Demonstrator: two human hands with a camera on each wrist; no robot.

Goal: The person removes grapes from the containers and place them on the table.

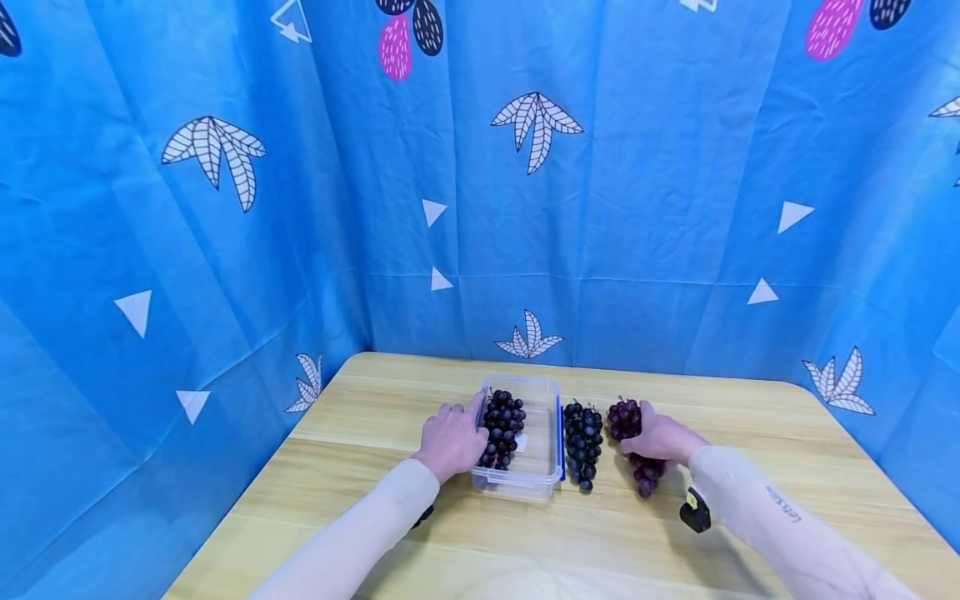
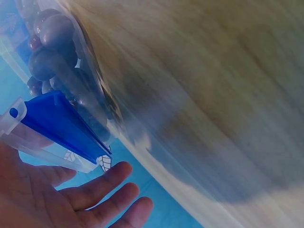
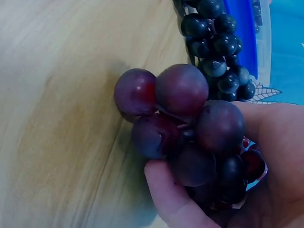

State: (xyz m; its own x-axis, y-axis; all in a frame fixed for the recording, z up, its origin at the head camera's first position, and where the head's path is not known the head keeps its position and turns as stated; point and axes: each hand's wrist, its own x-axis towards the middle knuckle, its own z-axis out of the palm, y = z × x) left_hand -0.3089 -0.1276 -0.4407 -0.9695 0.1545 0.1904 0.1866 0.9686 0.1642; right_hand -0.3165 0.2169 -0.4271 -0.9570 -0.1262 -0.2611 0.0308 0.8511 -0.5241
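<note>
A clear plastic box (image 1: 537, 487) with blue-edged clasps holds a bunch of dark grapes (image 1: 501, 425) along its left side. My left hand (image 1: 452, 439) rests against the box's left wall, fingers loosely extended. In the left wrist view, part of that hand (image 2: 61, 194) lies behind a clear clasp flap with a blue strip (image 2: 61, 126). On the right, my right hand (image 1: 660, 435) grips a bunch of reddish-purple grapes (image 1: 624, 417), its thumb and fingers around the middle. In the right wrist view, the plump red-purple grapes (image 3: 182, 90) bulge from the grip.
Between the box and my right hand lies a bunch of black grapes (image 1: 582, 442) on the wooden table (image 1: 600, 550). A small white patch (image 1: 521, 442) shows inside the box. Blue patterned cloth (image 1: 645, 208) hangs behind the table and at both sides.
</note>
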